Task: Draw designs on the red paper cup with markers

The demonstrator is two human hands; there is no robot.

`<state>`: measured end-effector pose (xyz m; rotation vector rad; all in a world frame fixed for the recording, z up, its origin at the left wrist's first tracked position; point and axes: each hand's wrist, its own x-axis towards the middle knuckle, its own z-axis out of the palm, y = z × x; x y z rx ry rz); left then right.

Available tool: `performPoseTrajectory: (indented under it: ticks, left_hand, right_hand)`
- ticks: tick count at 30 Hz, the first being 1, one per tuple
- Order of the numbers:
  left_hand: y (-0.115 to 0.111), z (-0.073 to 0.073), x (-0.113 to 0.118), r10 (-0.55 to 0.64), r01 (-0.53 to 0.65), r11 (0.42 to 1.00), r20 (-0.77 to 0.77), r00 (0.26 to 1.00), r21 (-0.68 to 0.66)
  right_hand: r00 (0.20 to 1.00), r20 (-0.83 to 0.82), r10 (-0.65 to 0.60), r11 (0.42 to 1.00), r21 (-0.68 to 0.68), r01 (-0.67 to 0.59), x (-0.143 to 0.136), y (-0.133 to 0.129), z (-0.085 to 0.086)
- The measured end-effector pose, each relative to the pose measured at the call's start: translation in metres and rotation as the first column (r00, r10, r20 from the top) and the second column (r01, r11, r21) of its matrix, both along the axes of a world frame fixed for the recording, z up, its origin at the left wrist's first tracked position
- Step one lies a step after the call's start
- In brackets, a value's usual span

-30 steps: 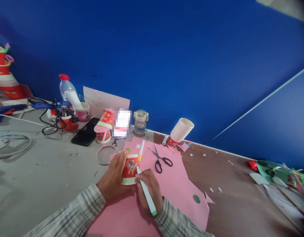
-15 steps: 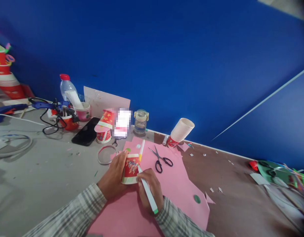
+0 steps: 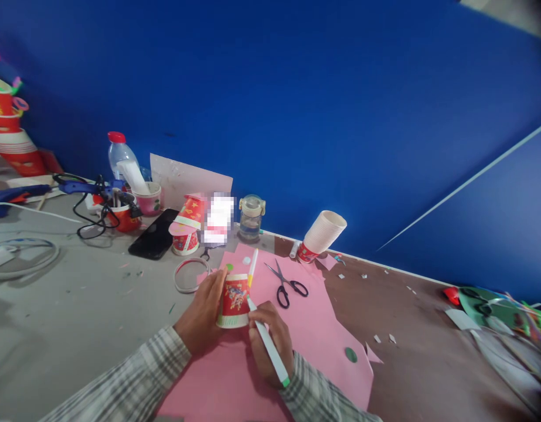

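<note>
My left hand [image 3: 204, 313] is closed around the left side of a red patterned paper cup [image 3: 235, 300], holding it over a pink paper sheet [image 3: 305, 340]. My right hand [image 3: 270, 343] grips a white marker [image 3: 270, 346] with a green end. The marker's tip meets or nearly meets the cup's right edge; I cannot tell if they touch. Beyond the cup lies a white and yellow marker [image 3: 253, 266]. Black-handled scissors [image 3: 285, 284] lie spread on the pink sheet, right of the cup.
A tilted stack of paper cups [image 3: 323, 234] and a lidded glass jar [image 3: 251, 217] stand near the blue wall. At left are a roll of tape [image 3: 191, 275], a black phone [image 3: 153, 234] and a cup of tools [image 3: 125, 217]. Paper scraps [image 3: 377, 339] dot the right side.
My right hand and the marker have shifted slightly right and down, so the tip moved from the cup's front to its right edge. My left hand and the cup stay almost in place.
</note>
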<state>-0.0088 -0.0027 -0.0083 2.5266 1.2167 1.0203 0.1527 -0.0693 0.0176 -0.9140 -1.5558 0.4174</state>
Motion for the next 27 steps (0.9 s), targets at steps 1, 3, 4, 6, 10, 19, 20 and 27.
performPoseTrajectory:
  ticks: [1, 3, 4, 6, 10, 19, 20, 27]
  left_hand:
    - [0.000, 0.000, 0.000, 0.003, -0.003, 1.000, -0.009, 1.000, 0.004]
    - [0.000, 0.000, 0.000, 0.008, -0.008, 1.000, -0.020, 1.000, 0.015]
    - [0.000, 0.001, 0.000, 0.012, -0.011, 1.000, -0.022, 1.000, 0.022]
    - [0.000, 0.003, 0.000, 0.016, -0.015, 0.999, -0.019, 1.000, 0.036]
    - [0.000, 0.006, 0.001, 0.013, -0.012, 0.998, -0.016, 1.000, 0.064]
    - [-0.001, 0.007, 0.001, 0.004, 0.000, 0.992, -0.035, 0.999, 0.123]
    - [-0.001, 0.007, 0.001, 0.003, 0.001, 0.992, -0.037, 0.999, 0.125]
    - [-0.003, 0.009, 0.001, -0.001, 0.005, 0.993, -0.039, 0.999, 0.117]
  right_hand:
    - [1.000, -0.009, 0.023, 1.000, 0.017, -0.022, 0.000, -0.001, 0.003]
    - [0.996, 0.012, 0.090, 0.995, 0.041, -0.091, -0.001, -0.003, 0.010]
    - [0.992, 0.033, 0.125, 0.991, 0.043, -0.127, -0.001, -0.004, 0.012]
    - [0.982, 0.061, 0.179, 0.982, 0.042, -0.182, 0.000, -0.005, 0.015]
    - [0.982, 0.020, 0.189, 0.981, 0.032, -0.189, -0.002, -0.007, 0.015]
    - [0.993, -0.038, 0.111, 0.990, -0.078, -0.114, -0.005, -0.010, 0.011]
    - [0.993, -0.035, 0.112, 0.991, -0.075, -0.115, -0.005, -0.010, 0.011]
    - [0.995, -0.015, 0.098, 0.991, -0.094, -0.099, -0.003, -0.009, 0.008]
